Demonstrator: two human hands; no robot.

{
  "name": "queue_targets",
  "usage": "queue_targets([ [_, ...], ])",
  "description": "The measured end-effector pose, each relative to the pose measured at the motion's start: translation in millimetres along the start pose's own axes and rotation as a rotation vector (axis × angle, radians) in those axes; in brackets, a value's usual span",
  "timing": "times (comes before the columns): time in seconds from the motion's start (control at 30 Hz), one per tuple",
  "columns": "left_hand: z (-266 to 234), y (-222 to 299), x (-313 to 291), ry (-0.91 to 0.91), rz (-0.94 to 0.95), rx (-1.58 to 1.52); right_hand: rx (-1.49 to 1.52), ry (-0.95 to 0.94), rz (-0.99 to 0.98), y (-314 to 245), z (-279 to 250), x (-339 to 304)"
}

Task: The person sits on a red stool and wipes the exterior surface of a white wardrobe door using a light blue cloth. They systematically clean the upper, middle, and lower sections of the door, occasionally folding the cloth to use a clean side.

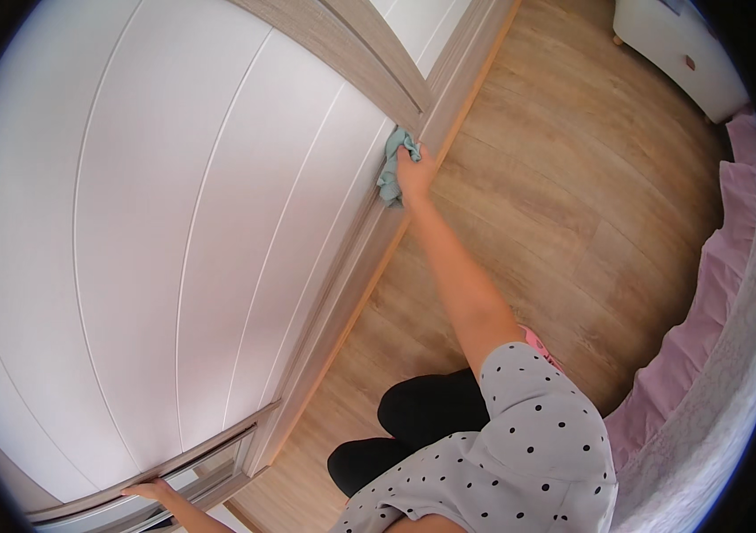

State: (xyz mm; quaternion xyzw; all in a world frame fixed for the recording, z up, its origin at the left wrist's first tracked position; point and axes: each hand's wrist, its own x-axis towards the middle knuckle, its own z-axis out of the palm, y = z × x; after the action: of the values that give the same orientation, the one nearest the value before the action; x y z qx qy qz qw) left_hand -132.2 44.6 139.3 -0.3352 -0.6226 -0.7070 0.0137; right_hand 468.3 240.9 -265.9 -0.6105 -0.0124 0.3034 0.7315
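Observation:
My right hand (415, 174) is closed on a crumpled blue-green cloth (391, 178). It presses the cloth against the lower corner of a white panelled wardrobe door (218, 195), where the panel meets its wood-coloured frame. The right arm stretches far forward. At the lower left, my left hand (151, 489) rests on the wood-coloured edge strip (209, 444) of the same door. Its fingers lie stretched along the strip, and nothing shows in them. Part of the left palm is hidden.
A second door frame (378, 53) adjoins the far end. Along the wardrobe base runs a wood-coloured plinth (342, 333) above the wood-plank floor (565, 178). To the right hangs a pink ruffled bed skirt (689, 346). A white cabinet (676, 49) on short legs stands at the far right.

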Motion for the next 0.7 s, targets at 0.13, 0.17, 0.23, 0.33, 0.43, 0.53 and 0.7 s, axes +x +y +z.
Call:
queue_targets([
  [0.13, 4, -2, -6, -0.017, -0.004, -0.007, -0.014, -0.034, -0.151, 14, 4, 5],
  [0.17, 11, 2, -13, -0.011, -0.01, -0.011, -0.063, -0.048, -0.165, 14, 7, 7],
  [0.23, 23, 10, -27, 0.004, -0.019, -0.017, -0.195, -0.013, -0.271, 13, 7, 6],
  [0.33, 18, 11, -23, -0.002, -0.021, -0.023, -0.22, -0.018, -0.242, 5, 9, 6],
  [0.43, 12, 5, -17, 0.006, 0.0, -0.002, -0.181, -0.042, -0.174, -5, 14, 0],
  [0.53, 11, 5, -17, -0.015, -0.017, -0.002, -0.179, -0.055, -0.19, -12, 17, -6],
  [0.7, 6, 2, -6, -0.022, -0.011, -0.012, -0.315, -0.002, -0.269, 18, 7, 12],
])
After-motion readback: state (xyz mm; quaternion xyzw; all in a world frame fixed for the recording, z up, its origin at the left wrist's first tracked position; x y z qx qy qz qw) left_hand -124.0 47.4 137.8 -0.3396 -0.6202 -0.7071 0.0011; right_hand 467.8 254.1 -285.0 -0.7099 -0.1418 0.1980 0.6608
